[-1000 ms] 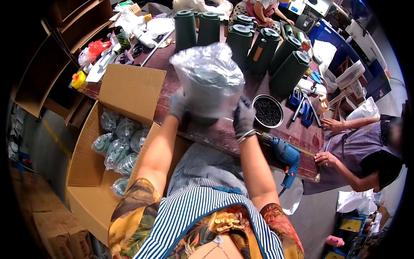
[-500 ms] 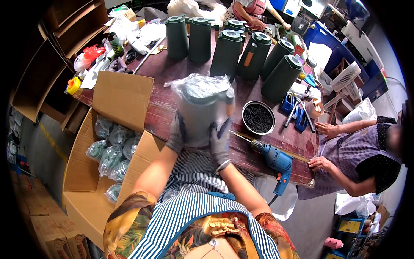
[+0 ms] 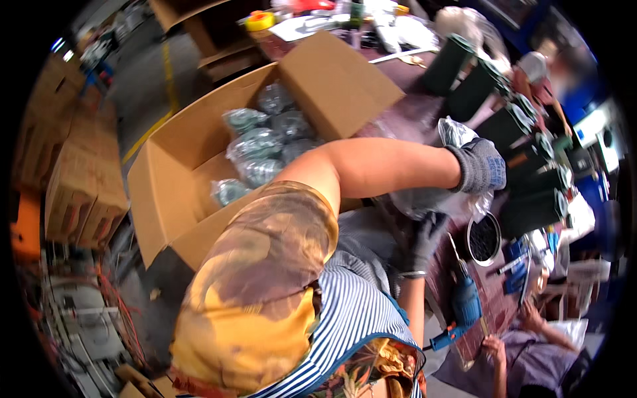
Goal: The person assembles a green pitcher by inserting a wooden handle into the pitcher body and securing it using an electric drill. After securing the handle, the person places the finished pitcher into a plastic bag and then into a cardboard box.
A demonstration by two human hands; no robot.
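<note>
- Blue drill [image 3: 466,302] lying on the dark-red table [image 3: 497,295], its bit just beside a round bowl [image 3: 468,247] of small dark pieces [image 3: 484,237]!
- Lower right, a co-worker in a purplish apron [image 3: 537,361], hands at the table's edge.
- Up top, a yellow roll [image 3: 259,21] beside a white sheet [image 3: 292,29].
- Far left, brown cartons [image 3: 78,196] near a yellow floor line [image 3: 168,79]!

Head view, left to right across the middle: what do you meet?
Closed cartons → open cardboard box → right gloved hand → round bowl of small dark parts → nearest dark green pitcher. Left gloved hand left out: its span overlaps the bowl's.
</note>
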